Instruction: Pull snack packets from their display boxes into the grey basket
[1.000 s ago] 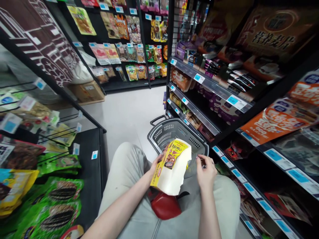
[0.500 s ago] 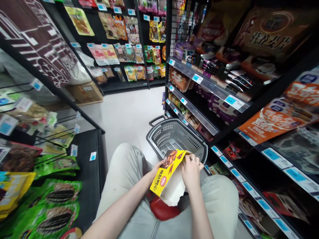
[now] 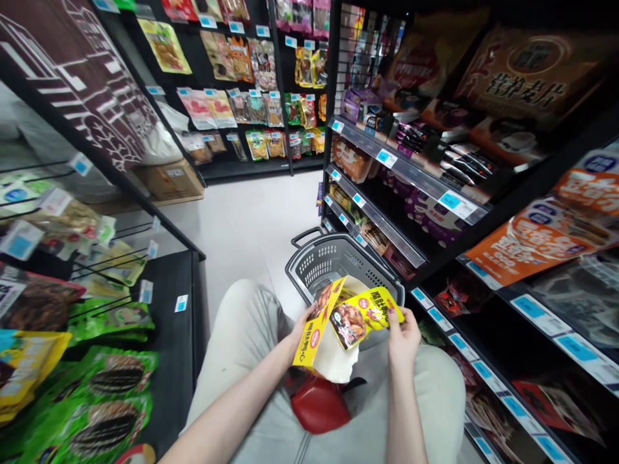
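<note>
My left hand (image 3: 298, 330) grips the side of a yellow cardboard box (image 3: 305, 351) with a torn edge and a pale inside. Between the thumb and fingers of my right hand (image 3: 405, 335) is the corner of a yellow snack packet (image 3: 352, 321) with a food picture. The packet lies tilted over the box's opening, and I cannot tell whether it touches the box. Just beyond both hands a grey shopping basket (image 3: 316, 261) stands on the floor. Below the box, a red pouch (image 3: 319, 406) rests between my legs.
Dark shelves (image 3: 449, 212) with packaged goods rise close on the right. A low black rack (image 3: 176, 361) holding green snack bags (image 3: 113, 374) stands at left. Pale floor (image 3: 246, 219) runs to hanging snack packs at the back, near a cardboard carton (image 3: 169, 180).
My right hand has moved right, away from the box, and now shows the yellow packet in its grip. The box, still in my left hand, has turned slightly.
</note>
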`<state>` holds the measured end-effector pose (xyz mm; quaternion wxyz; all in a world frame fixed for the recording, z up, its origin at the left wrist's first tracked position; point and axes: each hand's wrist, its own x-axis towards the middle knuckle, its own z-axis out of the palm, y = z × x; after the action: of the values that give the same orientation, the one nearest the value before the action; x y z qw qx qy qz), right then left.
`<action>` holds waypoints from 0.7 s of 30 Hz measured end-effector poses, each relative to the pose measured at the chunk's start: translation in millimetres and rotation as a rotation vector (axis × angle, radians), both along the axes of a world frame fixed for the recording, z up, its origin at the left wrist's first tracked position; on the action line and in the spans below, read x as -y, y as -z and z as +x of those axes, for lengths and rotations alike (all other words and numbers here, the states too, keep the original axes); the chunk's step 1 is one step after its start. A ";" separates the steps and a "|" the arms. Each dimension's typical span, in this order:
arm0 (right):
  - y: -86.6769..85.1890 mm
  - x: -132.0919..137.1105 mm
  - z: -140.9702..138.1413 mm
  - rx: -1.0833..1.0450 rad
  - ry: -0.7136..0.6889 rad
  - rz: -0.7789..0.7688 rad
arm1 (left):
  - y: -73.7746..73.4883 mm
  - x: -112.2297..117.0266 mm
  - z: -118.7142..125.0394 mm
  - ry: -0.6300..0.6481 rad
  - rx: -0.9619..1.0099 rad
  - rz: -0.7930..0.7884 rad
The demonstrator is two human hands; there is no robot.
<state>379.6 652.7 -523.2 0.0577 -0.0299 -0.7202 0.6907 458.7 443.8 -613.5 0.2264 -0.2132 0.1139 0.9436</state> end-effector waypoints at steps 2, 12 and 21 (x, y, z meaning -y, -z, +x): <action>0.6 2.3 -1.9 0.050 0.101 -0.154 | 6.7 2.4 0.0 -0.008 0.022 -0.021; -14.7 2.3 5.6 0.387 -0.210 -0.925 | 8.4 2.7 1.5 0.003 0.010 -0.029; -26.4 -6.8 17.8 0.355 -0.478 -1.245 | -6.8 -1.5 2.1 -0.011 0.062 -0.164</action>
<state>397.4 659.4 -496.8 -0.2427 -0.0105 -0.1748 0.9542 460.8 445.3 -606.7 0.2064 -0.2607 0.1825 0.9253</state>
